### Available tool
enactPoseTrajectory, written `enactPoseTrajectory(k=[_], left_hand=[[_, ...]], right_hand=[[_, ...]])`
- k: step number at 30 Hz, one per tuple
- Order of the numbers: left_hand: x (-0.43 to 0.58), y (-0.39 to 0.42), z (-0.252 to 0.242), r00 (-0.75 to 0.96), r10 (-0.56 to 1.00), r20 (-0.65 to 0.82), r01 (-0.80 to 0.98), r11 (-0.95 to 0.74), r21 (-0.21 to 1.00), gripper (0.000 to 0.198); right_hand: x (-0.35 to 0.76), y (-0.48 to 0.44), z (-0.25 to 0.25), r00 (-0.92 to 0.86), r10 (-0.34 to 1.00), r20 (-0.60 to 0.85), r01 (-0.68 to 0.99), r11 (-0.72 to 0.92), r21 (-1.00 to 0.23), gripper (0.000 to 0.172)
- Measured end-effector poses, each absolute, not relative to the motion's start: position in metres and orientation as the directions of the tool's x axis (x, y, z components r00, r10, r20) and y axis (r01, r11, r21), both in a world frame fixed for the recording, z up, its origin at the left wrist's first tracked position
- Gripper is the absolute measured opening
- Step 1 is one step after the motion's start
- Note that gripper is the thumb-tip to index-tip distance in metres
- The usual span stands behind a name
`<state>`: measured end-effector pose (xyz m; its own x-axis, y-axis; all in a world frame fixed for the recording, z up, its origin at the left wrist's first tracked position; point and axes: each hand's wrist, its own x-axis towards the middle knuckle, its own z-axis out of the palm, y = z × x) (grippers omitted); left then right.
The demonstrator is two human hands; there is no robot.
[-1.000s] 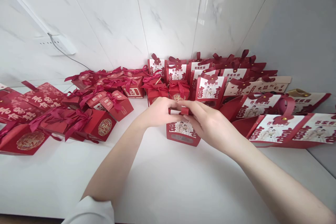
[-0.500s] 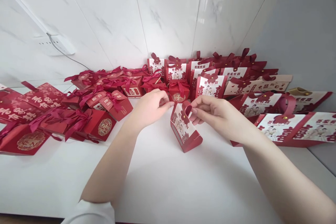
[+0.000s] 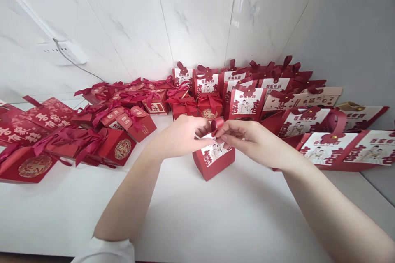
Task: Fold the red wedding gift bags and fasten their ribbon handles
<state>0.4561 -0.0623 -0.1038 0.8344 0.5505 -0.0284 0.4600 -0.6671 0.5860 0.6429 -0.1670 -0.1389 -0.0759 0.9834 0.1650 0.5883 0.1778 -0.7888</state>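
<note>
A red gift box (image 3: 217, 167) with a white printed front stands on the white table (image 3: 197, 218), its lower front toward me. From its top rises a looped red ribbon handle (image 3: 217, 123). My left hand (image 3: 187, 136) is closed at the top left of the box, thumb lying across the white print. My right hand (image 3: 249, 135) pinches at the top right, by the base of the ribbon, its fingertips meeting the left thumb tip. Both sets of fingers cover the upper part of the box, so the fastening there is hidden.
Red boxes with ribbon bows (image 3: 115, 146) crowd the left and back. Along the right stand several handled red-and-white gift boxes (image 3: 327, 150). Behind them is a tiled wall (image 3: 197, 16) with a socket (image 3: 66, 52) and a grey cable.
The gift box has turned so its printed front faces me more. My left hand has moved right and down onto its top, and my right hand has shifted slightly left.
</note>
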Motion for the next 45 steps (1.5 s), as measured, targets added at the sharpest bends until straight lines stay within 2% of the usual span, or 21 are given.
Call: enactPoseTrajectory(k=[3, 6, 9, 11, 13, 20, 22, 27, 34, 38, 42, 45], left_hand=[[0.458, -0.057, -0.109, 0.789, 0.608, 0.089, 0.457, -0.676, 0.578, 0.021], [0.464, -0.053, -0.116, 0.775, 0.616, 0.144, 0.416, -0.668, 0.617, 0.015], [0.467, -0.048, -0.120, 0.782, 0.613, 0.117, 0.411, -0.647, 0.642, 0.018], [0.466, -0.045, -0.121, 0.793, 0.605, 0.077, 0.428, -0.642, 0.636, 0.021], [0.465, -0.044, -0.121, 0.802, 0.595, 0.057, 0.435, -0.646, 0.628, 0.023], [0.464, -0.042, -0.122, 0.798, 0.599, 0.068, 0.429, -0.643, 0.634, 0.023], [0.465, -0.042, -0.122, 0.794, 0.602, 0.080, 0.422, -0.641, 0.641, 0.022], [0.466, -0.042, -0.121, 0.786, 0.612, 0.087, 0.422, -0.635, 0.647, 0.021], [0.464, -0.045, -0.118, 0.802, 0.593, 0.078, 0.416, -0.647, 0.640, 0.027], [0.470, -0.053, -0.119, 0.774, 0.606, 0.181, 0.339, -0.639, 0.691, 0.032], [0.477, -0.055, -0.127, 0.651, 0.683, 0.331, 0.328, -0.646, 0.689, 0.041], [0.477, -0.050, -0.129, 0.607, 0.730, 0.314, 0.369, -0.609, 0.702, 0.050]], right_hand=[[0.639, -0.166, -0.140, -0.014, 0.979, 0.203, 0.635, 0.166, -0.755, 0.018], [0.639, -0.164, -0.143, 0.006, 0.923, 0.384, 0.753, 0.248, -0.610, 0.018], [0.642, -0.158, -0.150, -0.103, 0.783, 0.614, 0.894, 0.343, -0.288, 0.021], [0.646, -0.153, -0.156, -0.211, 0.699, 0.684, 0.940, 0.338, -0.055, 0.024], [0.649, -0.149, -0.162, -0.287, 0.651, 0.703, 0.942, 0.326, 0.083, 0.026], [0.660, -0.146, -0.164, -0.444, 0.608, 0.658, 0.886, 0.408, 0.221, 0.030], [0.663, -0.147, -0.163, -0.471, 0.609, 0.638, 0.872, 0.433, 0.230, 0.029], [0.669, -0.149, -0.164, -0.431, 0.643, 0.633, 0.879, 0.459, 0.132, 0.025], [0.668, -0.149, -0.161, -0.466, 0.567, 0.679, 0.850, 0.499, 0.167, 0.022], [0.665, -0.148, -0.160, -0.437, 0.612, 0.659, 0.856, 0.509, 0.095, 0.021], [0.658, -0.145, -0.163, -0.387, 0.637, 0.667, 0.855, 0.519, 0.000, 0.018], [0.654, -0.142, -0.168, -0.299, 0.641, 0.707, 0.858, 0.505, -0.095, 0.014]])
